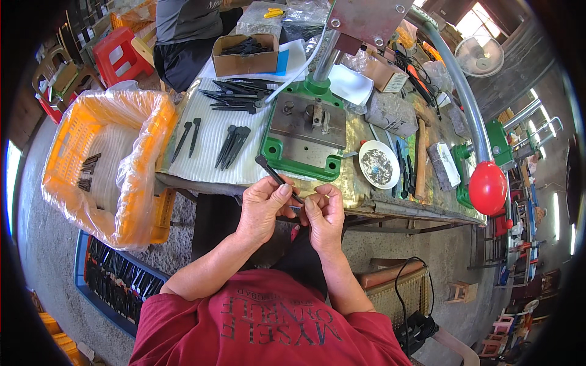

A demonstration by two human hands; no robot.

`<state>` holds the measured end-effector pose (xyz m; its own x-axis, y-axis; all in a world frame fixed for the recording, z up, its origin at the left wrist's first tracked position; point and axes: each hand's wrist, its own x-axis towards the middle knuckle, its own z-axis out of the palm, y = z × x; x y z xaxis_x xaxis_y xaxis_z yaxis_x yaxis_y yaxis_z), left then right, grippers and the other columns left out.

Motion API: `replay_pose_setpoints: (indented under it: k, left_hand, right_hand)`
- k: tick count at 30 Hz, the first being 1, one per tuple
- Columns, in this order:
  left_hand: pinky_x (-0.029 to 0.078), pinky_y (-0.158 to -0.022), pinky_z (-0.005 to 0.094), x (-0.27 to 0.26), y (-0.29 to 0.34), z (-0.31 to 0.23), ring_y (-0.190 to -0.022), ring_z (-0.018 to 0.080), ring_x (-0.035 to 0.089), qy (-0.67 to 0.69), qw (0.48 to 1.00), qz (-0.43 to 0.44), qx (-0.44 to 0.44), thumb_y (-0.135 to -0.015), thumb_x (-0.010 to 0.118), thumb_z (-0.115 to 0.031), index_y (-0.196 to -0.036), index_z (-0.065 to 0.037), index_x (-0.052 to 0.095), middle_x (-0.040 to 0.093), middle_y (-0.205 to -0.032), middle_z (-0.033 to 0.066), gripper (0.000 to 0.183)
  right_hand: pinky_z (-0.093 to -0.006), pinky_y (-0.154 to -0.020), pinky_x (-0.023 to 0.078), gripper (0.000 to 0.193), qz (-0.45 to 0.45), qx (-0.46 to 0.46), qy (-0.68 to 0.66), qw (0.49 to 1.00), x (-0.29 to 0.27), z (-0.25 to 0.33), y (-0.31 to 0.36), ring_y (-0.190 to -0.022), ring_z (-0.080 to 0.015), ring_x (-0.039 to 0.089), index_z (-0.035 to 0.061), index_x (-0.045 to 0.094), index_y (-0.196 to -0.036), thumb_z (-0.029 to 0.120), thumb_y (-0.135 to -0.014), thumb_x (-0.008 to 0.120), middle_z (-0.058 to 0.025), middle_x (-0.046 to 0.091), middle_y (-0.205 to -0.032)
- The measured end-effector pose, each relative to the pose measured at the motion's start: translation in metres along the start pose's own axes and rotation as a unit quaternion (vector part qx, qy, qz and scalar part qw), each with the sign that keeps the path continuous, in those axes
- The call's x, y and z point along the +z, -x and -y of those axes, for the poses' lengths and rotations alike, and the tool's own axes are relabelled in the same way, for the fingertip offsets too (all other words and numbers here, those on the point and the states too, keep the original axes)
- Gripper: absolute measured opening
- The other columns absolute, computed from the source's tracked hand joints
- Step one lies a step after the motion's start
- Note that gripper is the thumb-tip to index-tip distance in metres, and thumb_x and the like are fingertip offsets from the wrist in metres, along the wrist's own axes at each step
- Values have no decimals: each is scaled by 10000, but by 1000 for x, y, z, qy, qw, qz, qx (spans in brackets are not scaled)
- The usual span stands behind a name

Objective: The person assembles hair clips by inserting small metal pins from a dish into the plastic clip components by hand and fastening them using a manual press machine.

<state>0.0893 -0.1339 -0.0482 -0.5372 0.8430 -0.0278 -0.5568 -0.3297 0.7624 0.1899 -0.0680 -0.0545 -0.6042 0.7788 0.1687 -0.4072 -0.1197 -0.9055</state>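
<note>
My left hand (259, 209) is closed around a slim black rod-like part (272, 171), whose wider head points up and left. At its lower end, the fingertips of my right hand (325, 218) pinch the same part; that end is partly hidden by the fingers. Just beyond my hands stands the green base of a hand press (312, 169), with a dark metal block (308, 122) on it. Left of the press, a small bunch of similar black parts (232, 146) lies on a ribbed white mat (201, 163). To the right is a white bowl (364, 165) of small shiny metal pieces.
A red ball (488, 188) ends the press's long lever at right. An orange, plastic-lined crate (64, 152) stands left of the table. At the back are a pile of black parts (235, 96) and a cardboard box (245, 64). A seated person (186, 30) is beyond.
</note>
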Motion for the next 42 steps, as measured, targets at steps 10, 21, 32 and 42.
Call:
replay_pose_setpoints:
  k: [10, 21, 32, 42]
  left_hand:
    - [428, -438, 191, 0, -30, -20, -637, 162, 587, -46, 998, -6, 36, -799, 530, -150, -884, -49, 511, 563, -793, 69, 134]
    - [410, -434, 151, 24, -139, -48, -607, 82, 543, -274, 944, 35, 180, -769, 564, -88, -854, -5, 554, 552, -729, 28, 119]
    - [428, -438, 162, 26, -165, -41, -604, 58, 524, -392, 904, 15, 171, -768, 558, -89, -842, -25, 571, 533, -673, -5, 99]
    - [442, -464, 176, 33, -159, -42, -603, 51, 515, -415, 895, 0, 164, -759, 571, -109, -839, -44, 582, 543, -671, -12, 103]
  right_hand:
    - [-188, -429, 339, 166, 3, -12, 9, 1000, -5, -1, 4, -498, -82, 401, 63, 377, -963, 155, -847, 452, -16, 419, -625]
    - [-187, -442, 339, 133, -9, -21, 17, 1000, -19, 5, 12, -493, -81, 412, 51, 401, -934, 133, -843, 453, -43, 466, -641]
    - [-195, -426, 346, 118, -21, -13, 13, 1000, -29, -3, 13, -485, -99, 416, 50, 416, -918, 124, -836, 457, -72, 487, -669]
    - [-191, -433, 340, 104, -33, -13, 6, 999, -32, -3, 13, -494, -86, 407, 39, 411, -909, 100, -837, 455, -44, 456, -631]
